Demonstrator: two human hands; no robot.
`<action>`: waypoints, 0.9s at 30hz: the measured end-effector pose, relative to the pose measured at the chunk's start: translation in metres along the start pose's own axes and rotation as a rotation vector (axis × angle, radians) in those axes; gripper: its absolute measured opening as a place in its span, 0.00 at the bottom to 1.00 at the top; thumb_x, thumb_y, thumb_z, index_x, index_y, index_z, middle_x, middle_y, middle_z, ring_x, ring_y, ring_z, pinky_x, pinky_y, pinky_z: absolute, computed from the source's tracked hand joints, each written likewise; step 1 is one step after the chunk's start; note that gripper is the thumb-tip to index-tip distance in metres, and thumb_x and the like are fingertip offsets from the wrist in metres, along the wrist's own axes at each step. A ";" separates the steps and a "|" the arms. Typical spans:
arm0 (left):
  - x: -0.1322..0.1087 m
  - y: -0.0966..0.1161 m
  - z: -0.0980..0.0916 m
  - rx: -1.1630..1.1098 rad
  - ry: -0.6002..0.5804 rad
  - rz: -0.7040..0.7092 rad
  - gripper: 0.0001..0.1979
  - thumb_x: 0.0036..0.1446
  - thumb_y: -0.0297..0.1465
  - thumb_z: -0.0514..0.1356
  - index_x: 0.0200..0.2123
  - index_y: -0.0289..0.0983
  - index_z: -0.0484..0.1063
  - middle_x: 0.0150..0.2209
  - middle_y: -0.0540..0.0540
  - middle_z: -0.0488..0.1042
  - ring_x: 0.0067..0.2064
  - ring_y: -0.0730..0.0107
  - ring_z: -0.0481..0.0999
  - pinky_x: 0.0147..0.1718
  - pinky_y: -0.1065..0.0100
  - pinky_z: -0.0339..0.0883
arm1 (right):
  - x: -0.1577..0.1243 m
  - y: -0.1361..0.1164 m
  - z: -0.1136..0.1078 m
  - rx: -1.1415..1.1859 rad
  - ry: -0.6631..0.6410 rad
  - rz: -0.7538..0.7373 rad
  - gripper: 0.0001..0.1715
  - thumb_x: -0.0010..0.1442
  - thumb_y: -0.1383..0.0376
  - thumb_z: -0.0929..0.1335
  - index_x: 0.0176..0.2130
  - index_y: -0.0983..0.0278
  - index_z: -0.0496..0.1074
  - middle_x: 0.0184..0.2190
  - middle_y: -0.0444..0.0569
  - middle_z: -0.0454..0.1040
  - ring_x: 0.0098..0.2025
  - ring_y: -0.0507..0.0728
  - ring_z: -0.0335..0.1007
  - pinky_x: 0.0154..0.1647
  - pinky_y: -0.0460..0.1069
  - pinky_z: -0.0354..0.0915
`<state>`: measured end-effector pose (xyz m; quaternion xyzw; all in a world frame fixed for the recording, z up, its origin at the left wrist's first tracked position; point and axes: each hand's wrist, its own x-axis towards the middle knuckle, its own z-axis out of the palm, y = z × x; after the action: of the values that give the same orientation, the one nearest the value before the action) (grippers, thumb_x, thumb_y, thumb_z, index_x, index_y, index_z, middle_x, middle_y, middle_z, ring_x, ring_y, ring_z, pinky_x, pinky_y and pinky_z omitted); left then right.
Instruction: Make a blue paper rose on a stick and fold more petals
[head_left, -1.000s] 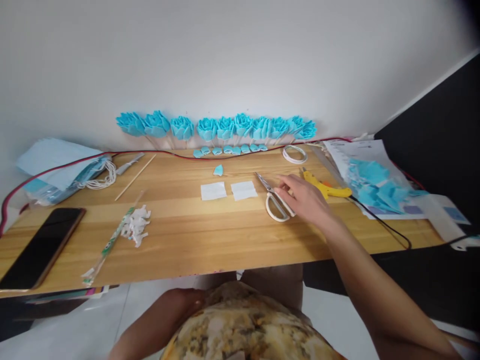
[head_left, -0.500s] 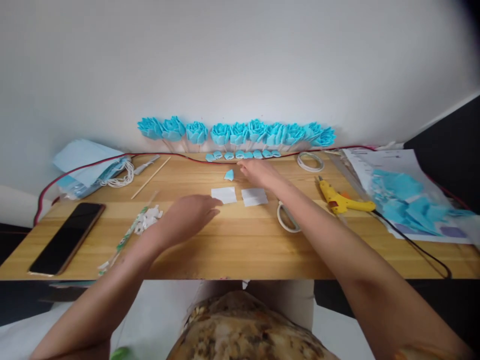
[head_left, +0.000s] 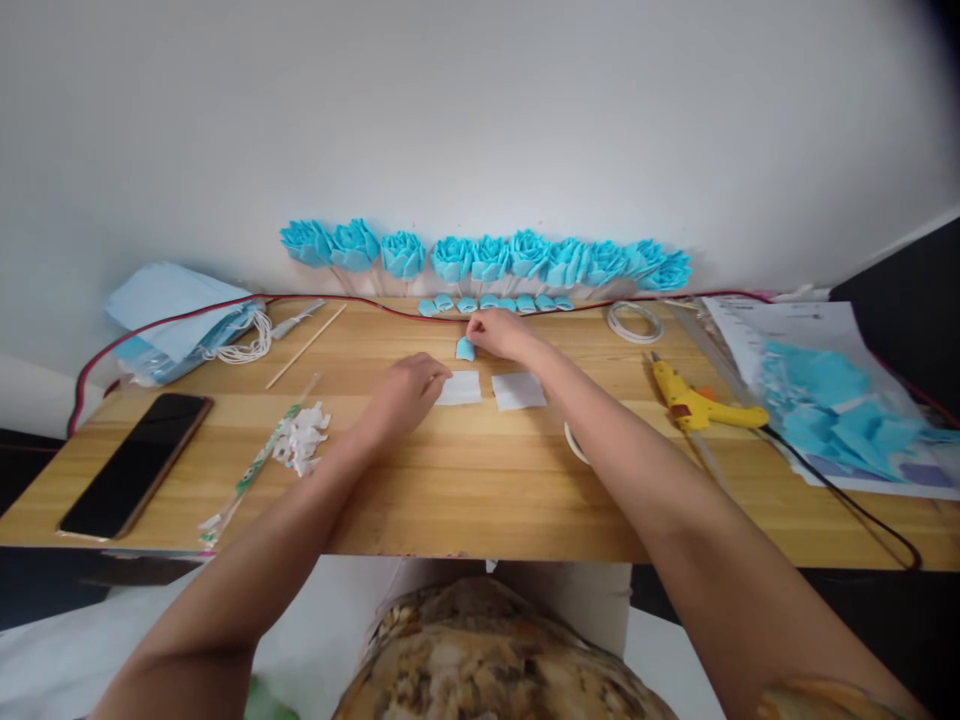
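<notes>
A wooden desk (head_left: 450, 500) spans the lower frame. Left of center, the left hand (head_left: 409, 392) is at a white paper piece (head_left: 463, 387); beyond, mid-frame, the right hand (head_left: 501, 333) touches a small blue piece (head_left: 465, 349). I cannot tell whether either grips. Blue flowers (head_left: 491, 258) line the wall (head_left: 480, 110).

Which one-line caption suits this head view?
Right hand at a small blue piece, left hand by a white rectangle, blue flowers behind.

A plain off-white wall (head_left: 480, 120) rises behind a long light-brown wood-grained tabletop (head_left: 465, 490); a black surface (head_left: 915, 300) borders the wall at right. A pale floor (head_left: 319, 600) shows below; soft light brightens the wall's middle.
</notes>
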<state>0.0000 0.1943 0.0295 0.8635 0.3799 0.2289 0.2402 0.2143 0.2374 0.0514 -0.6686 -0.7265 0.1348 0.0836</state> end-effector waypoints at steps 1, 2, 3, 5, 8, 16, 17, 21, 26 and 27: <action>0.001 -0.003 -0.001 -0.051 0.065 -0.045 0.13 0.64 0.31 0.53 0.39 0.35 0.78 0.41 0.42 0.79 0.42 0.64 0.76 0.45 0.64 0.67 | -0.002 -0.002 -0.001 0.026 0.018 -0.029 0.10 0.62 0.67 0.66 0.39 0.61 0.79 0.41 0.50 0.83 0.41 0.57 0.76 0.37 0.47 0.62; 0.002 -0.005 -0.002 -0.096 0.128 -0.099 0.13 0.63 0.33 0.54 0.39 0.35 0.78 0.40 0.43 0.78 0.39 0.66 0.75 0.42 0.66 0.67 | -0.006 -0.004 -0.002 0.065 0.042 -0.067 0.11 0.62 0.67 0.66 0.40 0.62 0.79 0.40 0.49 0.82 0.40 0.56 0.75 0.37 0.47 0.62; 0.003 -0.007 -0.002 -0.139 0.189 -0.154 0.13 0.63 0.34 0.55 0.40 0.35 0.78 0.38 0.44 0.78 0.36 0.68 0.73 0.39 0.67 0.66 | -0.010 -0.007 -0.004 0.113 0.070 -0.110 0.11 0.62 0.66 0.65 0.40 0.62 0.78 0.39 0.48 0.82 0.39 0.55 0.74 0.37 0.47 0.61; 0.006 -0.011 -0.003 -0.234 0.288 -0.239 0.15 0.60 0.37 0.58 0.45 0.35 0.78 0.37 0.46 0.77 0.32 0.71 0.70 0.35 0.69 0.64 | -0.020 -0.016 -0.011 0.242 0.125 -0.203 0.09 0.61 0.66 0.66 0.38 0.63 0.77 0.36 0.46 0.81 0.36 0.54 0.72 0.36 0.47 0.59; 0.008 -0.011 -0.005 -0.425 0.315 -0.284 0.20 0.57 0.41 0.62 0.47 0.34 0.78 0.37 0.46 0.77 0.33 0.73 0.70 0.34 0.70 0.63 | -0.036 -0.031 -0.021 0.363 0.143 -0.270 0.07 0.59 0.65 0.67 0.34 0.63 0.76 0.32 0.45 0.79 0.33 0.53 0.70 0.34 0.47 0.57; 0.005 -0.003 -0.015 -0.825 0.245 -0.353 0.16 0.48 0.42 0.68 0.28 0.35 0.72 0.20 0.55 0.64 0.23 0.80 0.58 0.25 0.72 0.52 | -0.056 -0.035 -0.011 0.697 0.182 -0.250 0.21 0.63 0.63 0.64 0.54 0.64 0.74 0.39 0.49 0.78 0.36 0.54 0.71 0.36 0.49 0.66; 0.005 -0.003 -0.015 -0.862 0.249 -0.356 0.16 0.47 0.42 0.69 0.27 0.35 0.71 0.20 0.55 0.64 0.23 0.80 0.58 0.25 0.72 0.52 | -0.058 -0.033 -0.007 0.781 0.151 -0.216 0.23 0.63 0.64 0.64 0.56 0.63 0.72 0.40 0.50 0.78 0.36 0.54 0.71 0.33 0.48 0.67; 0.006 -0.002 -0.012 -0.965 0.256 -0.348 0.17 0.44 0.42 0.70 0.25 0.36 0.72 0.20 0.53 0.66 0.24 0.78 0.60 0.25 0.72 0.54 | -0.069 -0.032 0.007 1.078 -0.017 -0.147 0.28 0.58 0.66 0.68 0.58 0.60 0.70 0.43 0.50 0.77 0.40 0.55 0.72 0.30 0.46 0.69; 0.005 0.001 -0.010 -0.971 0.235 -0.354 0.17 0.42 0.42 0.71 0.24 0.36 0.73 0.20 0.53 0.66 0.24 0.78 0.59 0.25 0.71 0.53 | -0.072 -0.039 0.014 1.236 -0.029 -0.097 0.27 0.55 0.66 0.70 0.55 0.60 0.71 0.36 0.46 0.75 0.39 0.54 0.71 0.31 0.45 0.69; 0.005 0.002 -0.010 -0.967 0.232 -0.356 0.17 0.42 0.43 0.71 0.24 0.36 0.73 0.21 0.52 0.66 0.24 0.78 0.60 0.25 0.71 0.54 | -0.071 -0.040 0.014 1.244 -0.017 -0.083 0.27 0.54 0.66 0.70 0.54 0.60 0.72 0.35 0.45 0.74 0.38 0.53 0.70 0.30 0.45 0.68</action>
<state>-0.0019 0.1993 0.0391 0.5452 0.3957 0.4278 0.6026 0.1784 0.1628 0.0544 -0.4648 -0.5381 0.5345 0.4569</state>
